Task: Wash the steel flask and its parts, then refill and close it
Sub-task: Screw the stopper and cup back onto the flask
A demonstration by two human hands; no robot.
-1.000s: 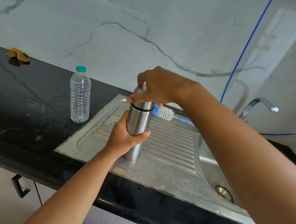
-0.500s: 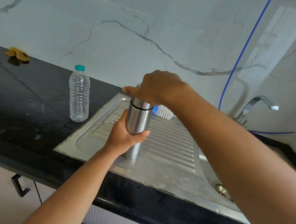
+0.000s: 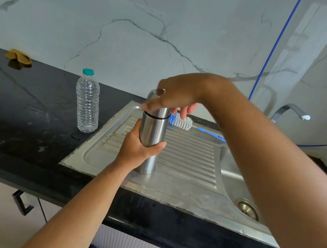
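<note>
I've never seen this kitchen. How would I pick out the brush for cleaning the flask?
Find the steel sink set into the black counter. On its ribbed drainboard stands the steel flask, held by both hands; the bottle brush lies just behind it, near the wall. It alone has white and blue bristles on a thin blue handle.

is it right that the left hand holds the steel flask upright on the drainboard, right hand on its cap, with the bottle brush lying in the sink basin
Not quite. The head view shows the bottle brush lying on the drainboard behind the steel flask, not in the basin. The left hand and right hand are as you said.
</note>
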